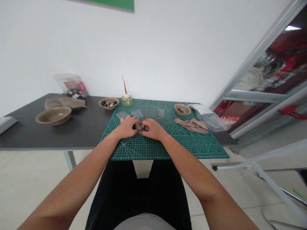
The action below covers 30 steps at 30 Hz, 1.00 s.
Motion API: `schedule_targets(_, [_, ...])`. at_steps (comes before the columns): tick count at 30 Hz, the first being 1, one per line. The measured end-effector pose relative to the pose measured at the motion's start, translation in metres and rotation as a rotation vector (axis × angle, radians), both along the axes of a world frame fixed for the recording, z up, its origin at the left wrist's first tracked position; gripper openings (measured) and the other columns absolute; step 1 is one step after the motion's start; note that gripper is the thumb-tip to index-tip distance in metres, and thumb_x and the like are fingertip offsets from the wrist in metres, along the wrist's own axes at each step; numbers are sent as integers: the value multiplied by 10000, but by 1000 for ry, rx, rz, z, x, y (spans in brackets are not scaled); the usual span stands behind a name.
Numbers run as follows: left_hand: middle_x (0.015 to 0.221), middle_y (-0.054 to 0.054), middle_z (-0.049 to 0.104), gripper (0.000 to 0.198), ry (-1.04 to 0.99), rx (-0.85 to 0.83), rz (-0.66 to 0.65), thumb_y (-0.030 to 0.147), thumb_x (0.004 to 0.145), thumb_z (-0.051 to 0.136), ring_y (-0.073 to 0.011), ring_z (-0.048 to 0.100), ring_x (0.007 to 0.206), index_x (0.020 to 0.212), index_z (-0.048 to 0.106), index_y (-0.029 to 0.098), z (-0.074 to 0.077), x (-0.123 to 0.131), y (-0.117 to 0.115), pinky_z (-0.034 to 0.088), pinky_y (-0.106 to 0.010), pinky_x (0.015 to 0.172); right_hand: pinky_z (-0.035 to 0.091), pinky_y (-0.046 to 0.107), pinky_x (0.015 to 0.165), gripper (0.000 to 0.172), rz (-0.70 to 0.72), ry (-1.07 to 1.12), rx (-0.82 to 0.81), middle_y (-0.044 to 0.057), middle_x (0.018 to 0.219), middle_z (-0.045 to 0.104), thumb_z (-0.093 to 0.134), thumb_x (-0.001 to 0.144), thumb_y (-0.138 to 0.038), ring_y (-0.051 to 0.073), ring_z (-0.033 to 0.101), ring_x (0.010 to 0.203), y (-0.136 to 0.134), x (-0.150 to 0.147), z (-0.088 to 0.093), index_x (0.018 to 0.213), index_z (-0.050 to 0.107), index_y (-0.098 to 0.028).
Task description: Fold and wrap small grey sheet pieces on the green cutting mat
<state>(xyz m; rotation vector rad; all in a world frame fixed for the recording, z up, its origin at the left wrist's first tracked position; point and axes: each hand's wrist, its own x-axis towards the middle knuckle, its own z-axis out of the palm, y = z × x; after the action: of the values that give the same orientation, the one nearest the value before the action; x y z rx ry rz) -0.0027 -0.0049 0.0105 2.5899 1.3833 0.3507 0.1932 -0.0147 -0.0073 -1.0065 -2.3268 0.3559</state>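
Left hand (129, 127) and right hand (153, 128): fingers of both clamped on small grey item (138, 126), detail blurred; item over green cutting mat (148, 148), between table's (79, 134) front and back edges

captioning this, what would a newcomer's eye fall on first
The green mat comes first, on the dark table. Over it, the left hand and right hand meet at a small greyish piece. Behind them, by the wall, a stick rises from a jar.
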Motion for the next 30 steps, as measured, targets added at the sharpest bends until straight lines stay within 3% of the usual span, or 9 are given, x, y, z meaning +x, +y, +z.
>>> schedule_targets(7, [1002,-85,612,292,3,-2,-11,385,803,565,-313,466,997,1014,673,215,1,1,-1,297,-413,763,369,292,827,98,-10,-12,-1,0,830,619,686,818,-228,168,526,847,5,-1,-4,785,599,-198])
schedule_targets(14, [1092,-84,584,352,-20,3,-8,380,793,584,-308,466,1035,1097,674,229,0,-1,0,314,-419,790,359,279,741,179,-206,-28,27,-4,782,540,714,777,-270,170,491,797,4,-1,-5,727,557,-199])
schedule_targets(22, [1043,-81,591,288,-24,19,-23,381,796,578,-307,465,1022,1006,685,216,1,0,-2,310,-419,787,373,288,822,118,-22,-46,34,-3,816,600,688,819,-228,169,520,852,4,-1,-5,768,585,-200])
schedule_targets(30, [1053,-84,585,332,-1,1,3,379,810,570,-312,459,1023,1088,683,236,1,0,-1,297,-411,773,364,281,754,160,-221,-55,1,2,809,549,690,809,-281,173,496,820,1,-2,-2,759,563,-199])
